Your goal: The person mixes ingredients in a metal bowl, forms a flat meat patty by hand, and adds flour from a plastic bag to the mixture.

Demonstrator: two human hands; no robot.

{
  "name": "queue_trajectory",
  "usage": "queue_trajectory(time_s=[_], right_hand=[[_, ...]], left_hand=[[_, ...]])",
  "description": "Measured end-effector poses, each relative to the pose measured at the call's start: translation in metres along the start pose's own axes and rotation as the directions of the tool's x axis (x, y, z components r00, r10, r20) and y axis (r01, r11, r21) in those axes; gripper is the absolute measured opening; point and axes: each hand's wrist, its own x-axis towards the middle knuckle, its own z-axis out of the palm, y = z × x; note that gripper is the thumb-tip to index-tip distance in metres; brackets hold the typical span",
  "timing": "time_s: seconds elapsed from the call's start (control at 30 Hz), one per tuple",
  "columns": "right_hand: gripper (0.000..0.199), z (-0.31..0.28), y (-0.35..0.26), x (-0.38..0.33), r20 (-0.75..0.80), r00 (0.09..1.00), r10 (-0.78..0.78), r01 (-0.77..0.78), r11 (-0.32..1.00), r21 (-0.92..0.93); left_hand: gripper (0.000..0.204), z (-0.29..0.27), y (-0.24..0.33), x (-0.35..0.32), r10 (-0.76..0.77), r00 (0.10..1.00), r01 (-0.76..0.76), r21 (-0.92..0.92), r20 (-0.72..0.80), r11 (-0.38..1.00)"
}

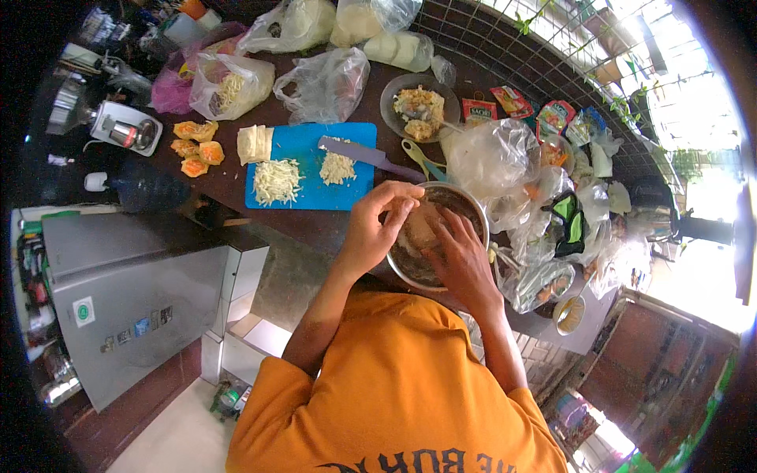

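A metal bowl (473, 214) with brownish batter stands at the counter's near edge. Both hands are over it, working a pale lump of food (421, 231) between them. My left hand (377, 229) curls its fingers around the lump from the left. My right hand (461, 256) presses against it from the right, fingers inside the bowl. Whether the lump is fully lifted from the batter is hard to tell.
A blue cutting board (309, 169) holds two piles of shredded cheese, a cheese block (255, 143) and a purple knife (371, 157). Behind are a plate of food (419, 106), orange pieces (195, 147), plastic bags and sachets. A grey refrigerator (130, 288) stands lower left.
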Motion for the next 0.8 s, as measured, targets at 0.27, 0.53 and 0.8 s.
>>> queue_trajectory(time_s=[0.27,0.53,0.8], right_hand=[[0.042,0.025,0.015,0.019,0.043,0.985,-0.169,0.173,0.913,-0.369],[0.035,0.014,0.019,0.032,0.092,0.98,-0.174,0.187,0.969,-0.159],[0.045,-0.004,-0.002,0.014,0.216,0.948,-0.234,0.265,0.955,-0.13]], left_hand=[[0.014,-0.014,-0.002,0.007,0.025,0.999,-0.023,-0.048,0.045,0.999],[0.013,-0.02,-0.001,0.014,0.014,0.998,-0.01,-0.065,0.066,0.998],[0.011,-0.02,-0.008,0.018,0.039,0.998,-0.036,-0.057,0.044,0.998]])
